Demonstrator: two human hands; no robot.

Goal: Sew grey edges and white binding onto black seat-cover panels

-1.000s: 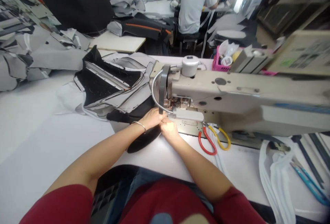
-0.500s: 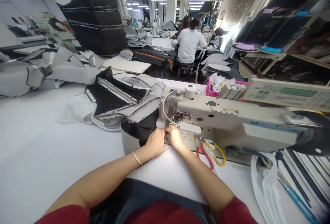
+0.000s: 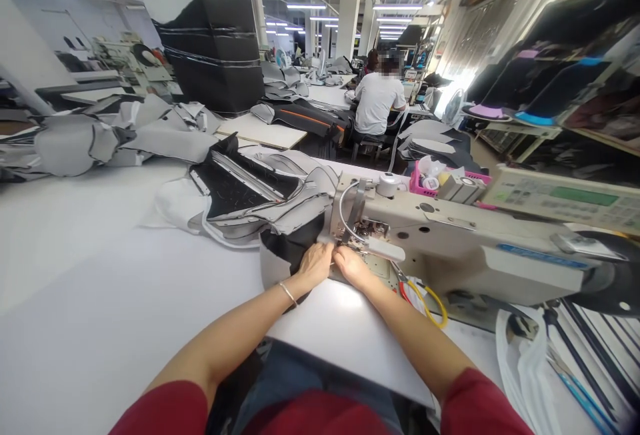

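Observation:
My left hand (image 3: pixel 316 267) has its fingers bent down on the black and grey fabric piece (image 3: pixel 277 267), just left of the needle area of a sewing machine (image 3: pixel 450 231). My right hand (image 3: pixel 351 266) is close beside it, fingers pinched at the fabric's edge in front of the presser foot. Both hands' fingertips nearly meet, and the bit of cloth between them is mostly hidden. Behind my left hand the fabric runs up into a larger grey and black sewn bundle (image 3: pixel 240 198) lying on the white table (image 3: pixel 210 301).
Scissors with red and yellow handles (image 3: pixel 434 305) lie under the machine arm. Blue-handled scissors (image 3: pixel 583 388) and white strips (image 3: pixel 525 361) are at the right. A pink basket (image 3: pixel 424 183) stands behind the machine. A person in a white shirt (image 3: pixel 376 105) sits further back.
The camera view has swung, so the scene sits further right in the picture. My hands stay on the fabric by the needle; my right fingers look drawn in slightly.

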